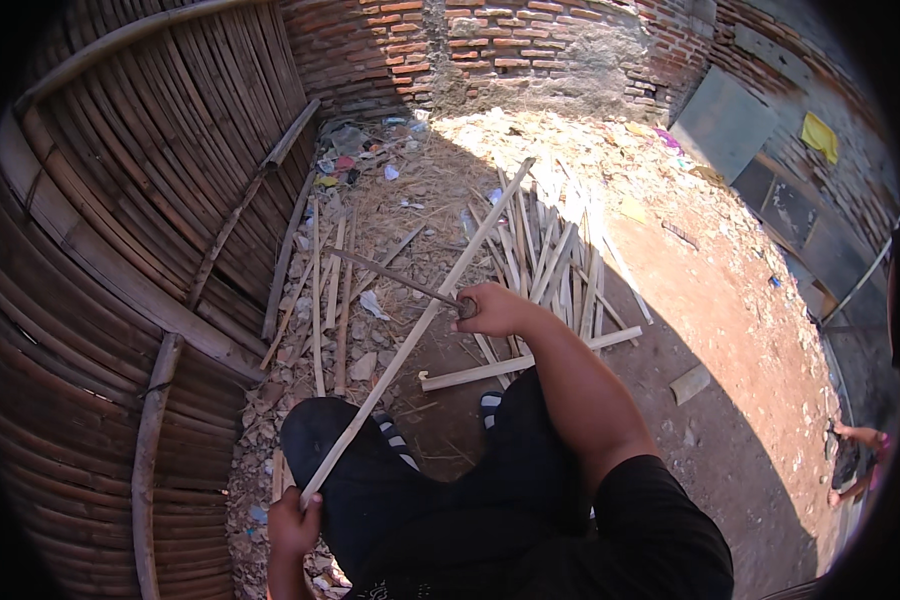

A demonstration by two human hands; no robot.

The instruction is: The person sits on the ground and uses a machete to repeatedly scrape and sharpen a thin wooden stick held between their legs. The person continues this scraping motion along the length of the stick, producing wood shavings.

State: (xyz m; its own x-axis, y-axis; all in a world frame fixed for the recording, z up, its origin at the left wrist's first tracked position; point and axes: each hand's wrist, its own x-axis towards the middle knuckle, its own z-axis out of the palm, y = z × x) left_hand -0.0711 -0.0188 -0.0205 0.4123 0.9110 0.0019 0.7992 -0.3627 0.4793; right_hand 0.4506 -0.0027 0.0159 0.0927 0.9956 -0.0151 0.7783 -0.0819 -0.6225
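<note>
Strip: long, pale and narrow, it slanted across the person's left knee toward the far edge of the ground, its far tip over a pile of similar pieces.
Left hand: it grasped the strip's near end.
Right hand: it gripped the handle of a bladed tool, just beside the strip's middle.
Blade: dark and slim, it pointed left and crossed the strip; whether the two touched could not be told.
Pile spread: its pieces lay fanned beyond the right hand, partly in sun.
Crosspiece: thick and pale, it lay across the pile's near side.
Block: short, it lay right of the crosspiece, in shade.
Ground's left edge: more slats lay among scraps near a bamboo wall.
Ground's far edge: a brick wall stood there.
Ground's right edge: another person's limbs showed.
</note>
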